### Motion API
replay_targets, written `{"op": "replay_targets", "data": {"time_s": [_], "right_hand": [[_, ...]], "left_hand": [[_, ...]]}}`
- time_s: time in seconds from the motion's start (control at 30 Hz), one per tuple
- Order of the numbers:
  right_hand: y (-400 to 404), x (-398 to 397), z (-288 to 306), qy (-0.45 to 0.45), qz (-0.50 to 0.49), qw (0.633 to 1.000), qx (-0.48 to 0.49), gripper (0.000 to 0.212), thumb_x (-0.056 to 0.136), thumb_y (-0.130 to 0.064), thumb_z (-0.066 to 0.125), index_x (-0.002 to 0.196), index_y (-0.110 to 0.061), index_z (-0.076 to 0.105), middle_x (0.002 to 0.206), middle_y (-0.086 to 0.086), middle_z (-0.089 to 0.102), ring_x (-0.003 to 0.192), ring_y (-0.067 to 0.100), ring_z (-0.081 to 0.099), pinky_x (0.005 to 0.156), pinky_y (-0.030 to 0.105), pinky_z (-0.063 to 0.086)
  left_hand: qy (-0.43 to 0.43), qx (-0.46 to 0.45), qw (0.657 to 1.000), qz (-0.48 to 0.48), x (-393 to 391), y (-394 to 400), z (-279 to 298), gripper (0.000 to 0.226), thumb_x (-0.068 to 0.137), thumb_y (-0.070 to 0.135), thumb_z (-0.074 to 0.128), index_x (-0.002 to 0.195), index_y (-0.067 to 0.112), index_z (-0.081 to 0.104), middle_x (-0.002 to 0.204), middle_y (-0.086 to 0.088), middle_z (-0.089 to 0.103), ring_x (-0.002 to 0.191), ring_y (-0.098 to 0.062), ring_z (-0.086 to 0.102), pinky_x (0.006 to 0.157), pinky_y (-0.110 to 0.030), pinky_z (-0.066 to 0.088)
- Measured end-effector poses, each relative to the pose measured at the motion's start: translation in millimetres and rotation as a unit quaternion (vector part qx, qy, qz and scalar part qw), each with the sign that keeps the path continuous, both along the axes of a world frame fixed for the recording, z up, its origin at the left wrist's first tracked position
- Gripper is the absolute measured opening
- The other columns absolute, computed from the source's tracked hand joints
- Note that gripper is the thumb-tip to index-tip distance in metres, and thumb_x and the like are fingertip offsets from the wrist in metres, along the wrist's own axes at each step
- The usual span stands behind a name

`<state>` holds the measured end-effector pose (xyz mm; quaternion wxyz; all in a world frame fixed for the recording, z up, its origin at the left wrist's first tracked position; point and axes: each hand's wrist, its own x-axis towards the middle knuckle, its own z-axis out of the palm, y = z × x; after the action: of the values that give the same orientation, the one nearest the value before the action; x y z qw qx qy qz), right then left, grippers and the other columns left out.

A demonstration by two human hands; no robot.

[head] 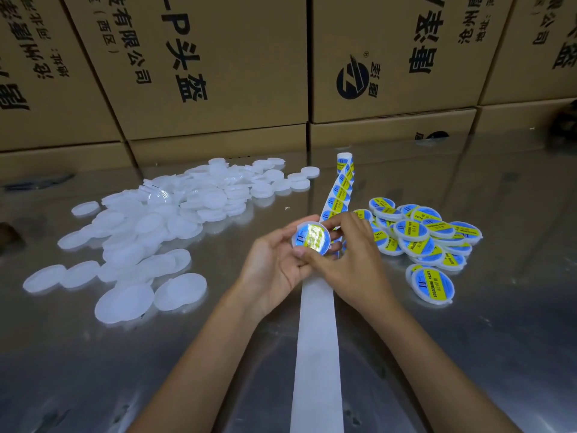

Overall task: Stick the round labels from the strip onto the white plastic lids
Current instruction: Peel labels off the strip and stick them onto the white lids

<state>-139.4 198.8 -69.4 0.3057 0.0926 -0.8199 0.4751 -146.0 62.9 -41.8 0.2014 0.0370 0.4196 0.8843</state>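
My left hand point(274, 267) holds a white plastic lid point(311, 239) tilted toward me, a shiny blue and yellow round label covering its face. My right hand point(349, 260) pinches the same lid, thumb at its lower edge and fingers at its upper right rim. The label strip point(338, 190) runs from a small roll at the back toward my hands. Its bare white backing point(317, 339) trails on to the near edge. A heap of plain white lids point(175, 210) lies on the left. A pile of labelled lids point(421, 239) lies on the right.
The work surface is a reflective metal table point(468, 339). Stacked brown cardboard boxes point(218, 73) with black print wall off the back. One labelled lid point(432, 284) sits apart at the near side of the right pile.
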Motion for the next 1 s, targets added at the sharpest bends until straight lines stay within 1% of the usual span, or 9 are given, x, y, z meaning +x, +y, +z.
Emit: {"op": "replay_targets", "data": {"time_s": [0.1, 0.17, 0.3, 0.43, 0.63, 0.73, 0.83, 0.9, 1.0], "right_hand": [[4, -1, 3, 0.014, 0.007, 0.999, -0.032, 0.021, 0.079, -0.024, 0.081, 0.083, -0.013, 0.064, 0.083, -0.005, 0.061, 0.084, 0.01, 0.052, 0.069, 0.011, 0.038], [8, -2, 3, 0.027, 0.013, 0.999, -0.032, 0.012, 0.086, -0.017, 0.074, 0.08, -0.009, 0.067, 0.079, -0.002, 0.063, 0.079, 0.012, 0.056, 0.071, 0.019, 0.04], [10, -1, 3, 0.012, 0.021, 0.999, -0.036, 0.009, 0.088, -0.02, 0.072, 0.085, -0.012, 0.069, 0.083, -0.007, 0.066, 0.082, 0.01, 0.057, 0.074, 0.023, 0.042], [5, 2, 1, -0.02, 0.034, 0.999, 0.004, 0.034, 0.071, -0.035, 0.085, 0.095, -0.022, 0.065, 0.093, -0.013, 0.062, 0.092, 0.005, 0.055, 0.075, 0.012, 0.038], [11, 0, 4, -0.003, 0.042, 0.998, -0.046, 0.003, 0.085, -0.019, 0.076, 0.084, -0.019, 0.074, 0.082, -0.011, 0.07, 0.084, 0.008, 0.06, 0.075, 0.023, 0.043], [12, -1, 3, -0.011, 0.047, 0.997, -0.065, 0.009, 0.091, -0.015, 0.069, 0.083, -0.015, 0.073, 0.079, -0.007, 0.07, 0.077, 0.012, 0.062, 0.071, 0.034, 0.048], [8, -1, 1, -0.044, 0.062, 0.994, -0.074, 0.007, 0.091, -0.025, 0.07, 0.093, -0.019, 0.068, 0.086, -0.011, 0.068, 0.08, 0.01, 0.06, 0.068, 0.022, 0.045], [5, -1, -2, -0.069, 0.07, 0.993, -0.066, 0.02, 0.087, -0.033, 0.073, 0.101, -0.022, 0.065, 0.092, -0.014, 0.065, 0.084, 0.007, 0.058, 0.069, 0.014, 0.042], [4, 0, -2, -0.089, 0.086, 0.991, -0.054, 0.025, 0.084, -0.04, 0.074, 0.101, -0.025, 0.064, 0.091, -0.014, 0.065, 0.084, 0.008, 0.059, 0.069, 0.018, 0.046]], "left_hand": [[-0.005, 0.001, 1.0, -0.007, 1, -1, 1, 0.036, 0.094, 0.012, 0.042, 0.117, -0.003, 0.065, 0.121, -0.027, 0.067, 0.105, -0.038, 0.07, 0.083, -0.043, 0.061], [-0.01, -0.004, 1.0, -0.003, 1, -1, -1, 0.037, 0.099, 0.011, 0.038, 0.117, -0.004, 0.065, 0.122, -0.026, 0.067, 0.106, -0.035, 0.07, 0.079, -0.043, 0.062], [-0.009, -0.007, 1.0, -0.001, 0, -2, -1, 0.036, 0.099, 0.012, 0.04, 0.119, -0.005, 0.065, 0.121, -0.026, 0.068, 0.105, -0.036, 0.071, 0.081, -0.043, 0.062], [0.005, -0.025, 1.0, 0.005, -4, -7, 0, 0.044, 0.085, 0.017, 0.05, 0.123, -0.001, 0.063, 0.121, -0.028, 0.067, 0.104, -0.041, 0.07, 0.09, -0.044, 0.059], [0.016, -0.056, 0.998, 0.0, -6, -13, -4, 0.033, 0.098, 0.014, 0.045, 0.117, -0.002, 0.067, 0.117, -0.025, 0.07, 0.101, -0.037, 0.072, 0.079, -0.041, 0.062], [0.053, -0.096, 0.994, 0.006, -5, -11, -6, 0.029, 0.103, 0.011, 0.045, 0.111, 0.003, 0.071, 0.113, -0.02, 0.073, 0.096, -0.035, 0.074, 0.078, -0.037, 0.062], [0.096, -0.139, 0.985, 0.033, -4, -9, -8, 0.025, 0.094, -0.002, 0.059, 0.117, 0.006, 0.068, 0.114, -0.018, 0.072, 0.103, -0.03, 0.073, 0.079, -0.031, 0.061], [0.118, -0.177, 0.976, 0.047, -4, -9, -8, 0.032, 0.092, -0.004, 0.062, 0.121, 0.007, 0.066, 0.117, -0.019, 0.071, 0.105, -0.031, 0.072, 0.081, -0.031, 0.061], [0.136, -0.19, 0.971, 0.058, -4, -8, -8, 0.029, 0.096, 0.002, 0.06, 0.123, 0.01, 0.064, 0.114, -0.022, 0.072, 0.101, -0.034, 0.073, 0.081, -0.032, 0.061]]}}
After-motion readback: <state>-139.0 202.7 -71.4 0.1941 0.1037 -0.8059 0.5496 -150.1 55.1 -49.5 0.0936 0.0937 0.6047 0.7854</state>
